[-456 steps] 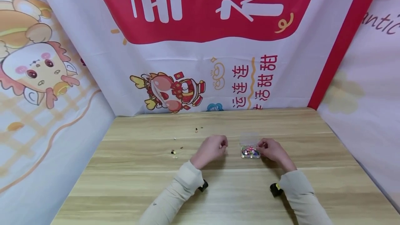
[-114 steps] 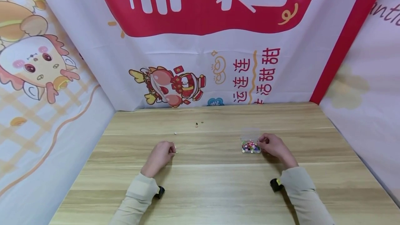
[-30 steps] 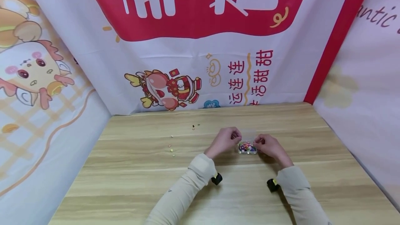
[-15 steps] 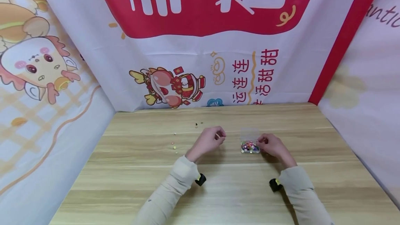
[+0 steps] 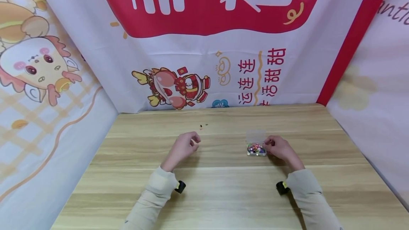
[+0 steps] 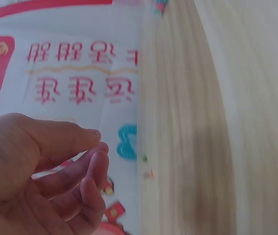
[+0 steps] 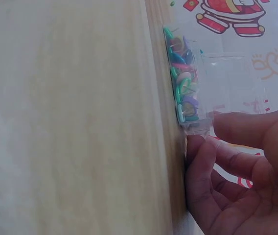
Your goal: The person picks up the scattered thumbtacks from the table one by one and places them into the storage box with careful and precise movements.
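Observation:
A small clear plastic box (image 5: pixel 256 154) stands on the table with its lid raised, full of coloured thumbtacks (image 7: pixel 184 88). My right hand (image 5: pixel 279 148) grips the box's right side between thumb and fingers, as the right wrist view shows close up. My left hand (image 5: pixel 183 148) hovers over the left half of the table, fingers loosely bent. In the left wrist view nothing shows between its thumb (image 6: pixel 65 137) and fingers. A couple of tiny thumbtacks (image 5: pixel 201 127) lie beyond that hand. The spot where others lay is covered by it.
The wooden table (image 5: pixel 223 194) reaches back to a hanging white and red cloth (image 5: pixel 191 56). Printed cloths also stand along the left and right sides. Black cameras (image 5: pixel 180 186) are worn at both wrists.
My left hand went from the box leftward over the table. Since the oldest frame, dark pieces at the left have gone. My right hand has kept its hold on the box.

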`<state>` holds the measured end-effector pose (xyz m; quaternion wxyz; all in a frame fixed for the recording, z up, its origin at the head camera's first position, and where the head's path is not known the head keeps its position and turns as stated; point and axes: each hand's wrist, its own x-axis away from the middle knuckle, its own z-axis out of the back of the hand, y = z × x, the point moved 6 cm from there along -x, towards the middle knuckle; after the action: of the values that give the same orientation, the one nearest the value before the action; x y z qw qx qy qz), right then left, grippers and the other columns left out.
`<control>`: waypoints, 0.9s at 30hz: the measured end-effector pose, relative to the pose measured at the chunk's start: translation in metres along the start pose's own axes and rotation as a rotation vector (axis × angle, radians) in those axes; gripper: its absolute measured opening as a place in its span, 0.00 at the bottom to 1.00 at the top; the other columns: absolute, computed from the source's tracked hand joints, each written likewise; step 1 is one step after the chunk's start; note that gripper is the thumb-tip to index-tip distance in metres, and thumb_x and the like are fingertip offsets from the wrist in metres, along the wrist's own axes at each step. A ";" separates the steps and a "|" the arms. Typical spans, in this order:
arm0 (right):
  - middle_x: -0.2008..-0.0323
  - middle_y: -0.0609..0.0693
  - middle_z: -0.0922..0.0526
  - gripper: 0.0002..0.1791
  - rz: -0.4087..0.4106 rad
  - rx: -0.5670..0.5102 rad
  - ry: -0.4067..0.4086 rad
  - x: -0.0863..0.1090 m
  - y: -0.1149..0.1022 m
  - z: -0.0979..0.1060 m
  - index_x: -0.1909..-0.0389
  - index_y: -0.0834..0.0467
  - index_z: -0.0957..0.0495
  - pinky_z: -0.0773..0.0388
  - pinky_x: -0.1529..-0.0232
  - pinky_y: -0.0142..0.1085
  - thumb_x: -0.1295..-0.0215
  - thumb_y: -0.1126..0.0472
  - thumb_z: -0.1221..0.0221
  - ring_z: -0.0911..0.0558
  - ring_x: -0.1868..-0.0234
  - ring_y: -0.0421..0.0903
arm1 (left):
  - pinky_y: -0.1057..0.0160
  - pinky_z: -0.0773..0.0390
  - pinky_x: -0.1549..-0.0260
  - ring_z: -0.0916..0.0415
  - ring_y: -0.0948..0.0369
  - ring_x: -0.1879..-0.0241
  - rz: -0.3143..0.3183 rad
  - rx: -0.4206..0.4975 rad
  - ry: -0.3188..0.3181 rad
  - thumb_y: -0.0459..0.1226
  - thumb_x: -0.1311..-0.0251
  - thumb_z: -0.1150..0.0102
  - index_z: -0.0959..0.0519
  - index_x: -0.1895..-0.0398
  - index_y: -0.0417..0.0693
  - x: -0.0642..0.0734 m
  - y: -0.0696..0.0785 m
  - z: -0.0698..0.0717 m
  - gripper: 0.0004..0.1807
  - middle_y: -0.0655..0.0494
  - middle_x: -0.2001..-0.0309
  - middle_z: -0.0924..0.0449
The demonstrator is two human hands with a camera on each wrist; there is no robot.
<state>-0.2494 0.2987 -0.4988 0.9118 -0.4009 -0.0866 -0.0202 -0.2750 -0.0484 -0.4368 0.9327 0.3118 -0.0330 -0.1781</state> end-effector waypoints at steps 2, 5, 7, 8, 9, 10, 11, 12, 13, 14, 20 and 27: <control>0.68 0.55 0.21 0.11 0.000 -0.001 -0.002 0.000 -0.001 0.000 0.56 0.65 0.22 0.26 0.71 0.36 0.31 0.61 0.42 0.23 0.71 0.45 | 0.60 0.19 0.64 0.21 0.58 0.64 0.034 -0.006 0.012 0.28 0.42 0.35 0.18 0.60 0.41 0.005 -0.012 0.004 0.07 0.50 0.61 0.16; 0.68 0.55 0.20 0.11 -0.002 -0.005 0.002 0.000 -0.001 0.000 0.56 0.65 0.22 0.26 0.71 0.36 0.31 0.61 0.42 0.23 0.71 0.45 | 0.57 0.19 0.61 0.21 0.56 0.62 0.043 -0.037 0.033 0.25 0.44 0.36 0.18 0.62 0.42 0.011 -0.028 0.008 0.08 0.49 0.61 0.16; 0.68 0.55 0.20 0.10 0.001 -0.005 0.004 0.000 -0.001 0.000 0.56 0.65 0.22 0.26 0.71 0.36 0.31 0.61 0.42 0.23 0.71 0.45 | 0.55 0.19 0.59 0.20 0.54 0.62 0.017 -0.074 0.060 0.23 0.46 0.37 0.18 0.64 0.42 0.015 -0.037 0.011 0.09 0.48 0.63 0.16; 0.68 0.55 0.20 0.10 0.003 -0.005 0.006 0.000 -0.001 0.000 0.57 0.65 0.22 0.26 0.71 0.36 0.31 0.62 0.42 0.22 0.71 0.45 | 0.54 0.19 0.59 0.20 0.53 0.62 0.006 -0.095 0.073 0.22 0.48 0.37 0.18 0.65 0.42 0.018 -0.041 0.012 0.10 0.48 0.63 0.16; 0.68 0.55 0.20 0.10 0.004 -0.003 0.008 0.000 -0.001 -0.001 0.57 0.65 0.22 0.26 0.70 0.36 0.32 0.62 0.42 0.22 0.71 0.45 | 0.54 0.20 0.59 0.21 0.53 0.62 0.000 -0.109 0.083 0.22 0.49 0.37 0.18 0.65 0.41 0.020 -0.045 0.013 0.10 0.48 0.63 0.16; 0.68 0.55 0.20 0.10 0.007 0.000 0.009 0.000 -0.001 -0.001 0.57 0.65 0.22 0.26 0.70 0.36 0.32 0.62 0.42 0.22 0.71 0.45 | 0.53 0.20 0.59 0.21 0.53 0.63 -0.007 -0.124 0.094 0.21 0.51 0.37 0.18 0.66 0.41 0.022 -0.049 0.014 0.11 0.48 0.63 0.16; 0.68 0.55 0.20 0.10 0.010 0.003 0.009 0.000 -0.001 -0.001 0.57 0.65 0.22 0.26 0.70 0.35 0.32 0.62 0.42 0.22 0.71 0.45 | 0.53 0.20 0.59 0.21 0.53 0.63 -0.011 -0.132 0.102 0.20 0.53 0.38 0.18 0.66 0.41 0.023 -0.052 0.015 0.12 0.47 0.63 0.16; 0.68 0.55 0.20 0.10 0.009 0.003 0.010 -0.001 0.000 -0.001 0.57 0.65 0.22 0.26 0.70 0.35 0.32 0.62 0.42 0.22 0.71 0.45 | 0.52 0.21 0.59 0.21 0.53 0.63 -0.012 -0.137 0.107 0.20 0.54 0.37 0.18 0.66 0.40 0.025 -0.055 0.015 0.13 0.46 0.63 0.16; 0.68 0.55 0.20 0.10 0.008 0.004 0.011 -0.001 0.000 -0.001 0.57 0.65 0.22 0.26 0.70 0.35 0.32 0.62 0.42 0.22 0.71 0.45 | 0.52 0.21 0.58 0.21 0.52 0.63 -0.007 -0.138 0.107 0.20 0.55 0.37 0.18 0.65 0.39 0.026 -0.058 0.016 0.13 0.46 0.63 0.16; 0.68 0.55 0.20 0.10 0.004 0.003 0.012 -0.001 0.000 -0.001 0.57 0.65 0.22 0.26 0.70 0.35 0.32 0.61 0.42 0.22 0.71 0.45 | 0.51 0.21 0.58 0.21 0.52 0.63 -0.010 -0.146 0.110 0.20 0.56 0.37 0.18 0.65 0.39 0.027 -0.060 0.016 0.14 0.45 0.63 0.16; 0.68 0.55 0.20 0.11 -0.008 -0.002 0.010 -0.001 0.001 0.000 0.56 0.65 0.22 0.26 0.71 0.35 0.31 0.61 0.42 0.23 0.72 0.45 | 0.49 0.21 0.53 0.20 0.49 0.60 -0.031 -0.212 0.130 0.22 0.55 0.35 0.17 0.64 0.38 0.029 -0.069 0.017 0.13 0.44 0.63 0.17; 0.67 0.55 0.20 0.11 0.001 -0.009 0.009 -0.001 0.000 0.000 0.56 0.65 0.22 0.25 0.70 0.36 0.31 0.61 0.41 0.22 0.71 0.45 | 0.53 0.21 0.60 0.22 0.55 0.67 -0.041 -0.245 0.128 0.24 0.53 0.33 0.18 0.69 0.40 0.025 -0.073 0.013 0.08 0.49 0.70 0.19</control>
<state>-0.2501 0.2984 -0.4993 0.9104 -0.4048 -0.0823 -0.0220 -0.2770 -0.1194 -0.4709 0.9601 0.2069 0.0548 -0.1797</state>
